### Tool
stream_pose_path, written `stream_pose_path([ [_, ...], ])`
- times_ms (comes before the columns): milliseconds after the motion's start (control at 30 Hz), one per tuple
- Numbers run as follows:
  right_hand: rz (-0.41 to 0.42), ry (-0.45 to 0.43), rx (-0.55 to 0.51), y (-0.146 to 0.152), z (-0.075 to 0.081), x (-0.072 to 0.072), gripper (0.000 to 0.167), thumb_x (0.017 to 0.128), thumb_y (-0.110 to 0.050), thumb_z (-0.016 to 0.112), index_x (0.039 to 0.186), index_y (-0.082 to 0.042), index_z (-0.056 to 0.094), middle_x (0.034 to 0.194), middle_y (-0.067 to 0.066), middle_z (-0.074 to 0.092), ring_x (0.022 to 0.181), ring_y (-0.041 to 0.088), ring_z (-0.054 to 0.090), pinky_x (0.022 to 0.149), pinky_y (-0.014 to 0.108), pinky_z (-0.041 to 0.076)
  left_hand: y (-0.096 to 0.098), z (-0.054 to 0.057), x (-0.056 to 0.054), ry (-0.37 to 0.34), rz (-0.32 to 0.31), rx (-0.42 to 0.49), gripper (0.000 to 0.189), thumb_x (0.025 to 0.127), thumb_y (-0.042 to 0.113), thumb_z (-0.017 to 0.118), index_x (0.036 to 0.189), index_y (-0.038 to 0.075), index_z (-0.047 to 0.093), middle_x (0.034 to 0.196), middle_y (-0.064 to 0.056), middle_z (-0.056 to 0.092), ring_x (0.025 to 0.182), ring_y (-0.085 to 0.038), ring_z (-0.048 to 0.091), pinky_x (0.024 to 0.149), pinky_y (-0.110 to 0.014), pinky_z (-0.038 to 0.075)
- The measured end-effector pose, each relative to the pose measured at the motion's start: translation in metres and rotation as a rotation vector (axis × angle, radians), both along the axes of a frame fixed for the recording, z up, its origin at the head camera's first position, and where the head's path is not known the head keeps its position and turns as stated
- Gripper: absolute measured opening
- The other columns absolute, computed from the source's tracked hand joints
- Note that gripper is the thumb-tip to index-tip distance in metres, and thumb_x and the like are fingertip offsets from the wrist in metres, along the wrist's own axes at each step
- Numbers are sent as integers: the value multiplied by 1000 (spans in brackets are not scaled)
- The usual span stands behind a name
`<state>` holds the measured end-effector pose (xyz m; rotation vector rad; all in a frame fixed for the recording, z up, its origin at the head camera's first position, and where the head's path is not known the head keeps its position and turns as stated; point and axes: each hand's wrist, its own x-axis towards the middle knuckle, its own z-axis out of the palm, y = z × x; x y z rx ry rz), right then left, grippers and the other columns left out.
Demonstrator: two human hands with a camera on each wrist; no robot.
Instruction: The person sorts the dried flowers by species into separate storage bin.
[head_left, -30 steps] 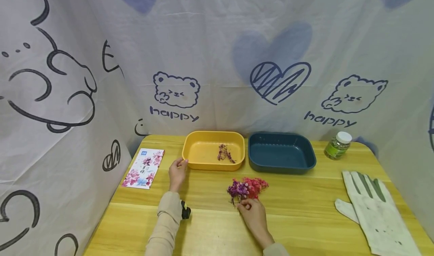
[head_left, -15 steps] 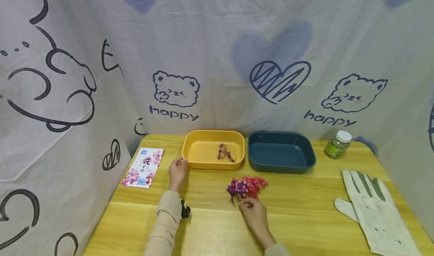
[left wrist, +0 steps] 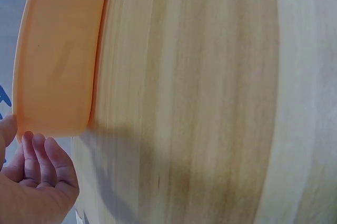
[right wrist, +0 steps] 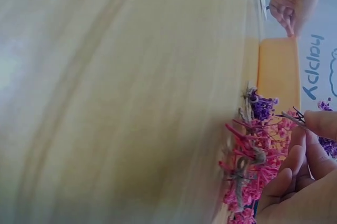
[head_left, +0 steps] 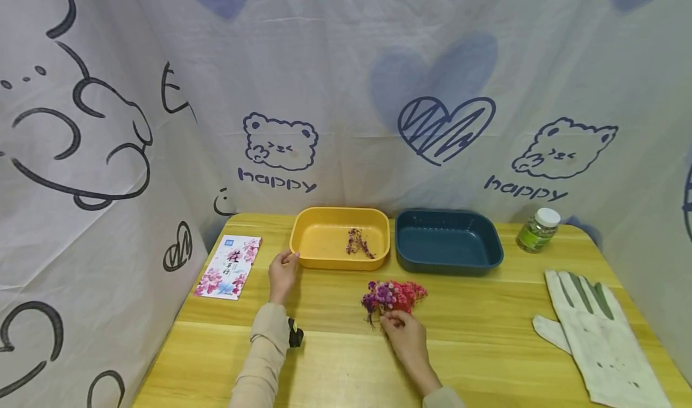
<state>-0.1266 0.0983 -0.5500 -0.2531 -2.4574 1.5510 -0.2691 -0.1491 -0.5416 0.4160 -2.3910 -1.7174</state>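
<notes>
My left hand [head_left: 283, 276] pinches the near left corner of the yellow tray [head_left: 319, 263] between thumb and fingers. Inside that tray lies a small dark purple dried sprig [head_left: 357, 244]. My right hand [head_left: 406, 343] pinches the thin stems of a purple dried flower sprig [right wrist: 325, 105] between thumb and fingertips. Below it on the table lie pink dried flowers [head_left: 406, 295] and another purple bunch [right wrist: 261, 107], tied with twine in the right wrist view. The sprig's blossoms are partly hidden behind my thumb there.
A dark blue tray [head_left: 449, 268] stands right of the yellow one. Farther right are a white-lidded jar [head_left: 537, 232] and a white and green glove [head_left: 600, 342]. A flower-printed packet [head_left: 229, 268] lies at the left. A printed cloth [head_left: 357, 95] hangs behind the table.
My right hand has shifted slightly to the right and away from me, and the purple sprig has come up a little with it. My left hand keeps its place on the yellow tray.
</notes>
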Motion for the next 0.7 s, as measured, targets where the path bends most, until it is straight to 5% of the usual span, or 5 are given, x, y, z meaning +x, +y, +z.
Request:
stream_pose_path([
  [333, 9, -71, -16, 1, 11, -11, 12, 84, -11, 72, 89, 0, 71, 82, 8, 69, 66, 10, 55, 59, 20, 46, -4, -10, -2, 92, -8, 69, 44, 92, 30, 62, 116, -6, 60, 98, -21, 58, 87, -30, 55, 71, -36, 45],
  [700, 30, -12, -4, 6, 27, -30, 14, 85, -12, 71, 92, 0, 72, 80, 9, 69, 60, 9, 48, 52, 20, 39, -1, -3, -1, 3, 11, 8, 37, 95, 18, 58, 121, -9, 57, 106, -25, 58, 95, -33, 55, 70, -27, 42],
])
